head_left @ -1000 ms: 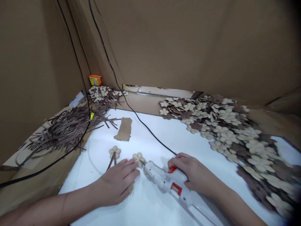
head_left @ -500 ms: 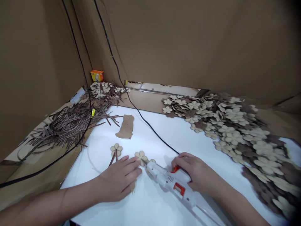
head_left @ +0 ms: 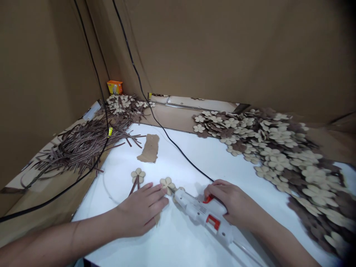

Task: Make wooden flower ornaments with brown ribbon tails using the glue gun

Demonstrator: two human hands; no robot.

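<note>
My right hand [head_left: 226, 198] is wrapped round a white hot glue gun [head_left: 198, 209] with a red trigger. A clear glue stick [head_left: 246, 252] trails from its rear end. The nozzle meets a beige felt flower [head_left: 167, 185] lying on the white board. My left hand [head_left: 144, 209] lies flat with fingers stretched out, its fingertips at that flower's left edge. Just beyond the left hand lies another beige flower [head_left: 138, 175] with brown cord strips [head_left: 135, 185] across it. Another beige piece is partly hidden behind the gun's nozzle.
A heap of beige and brown felt flowers [head_left: 278, 155] spreads along the right. Brown cords [head_left: 83, 142] are piled at left, near an orange box [head_left: 115, 87]. A cardboard scrap [head_left: 149, 148] lies on the white board [head_left: 178, 148]. A black cable [head_left: 172, 142] runs to the gun.
Both hands and the glue gun hold nearly the same place at the flower. The whole view has shifted very slightly.
</note>
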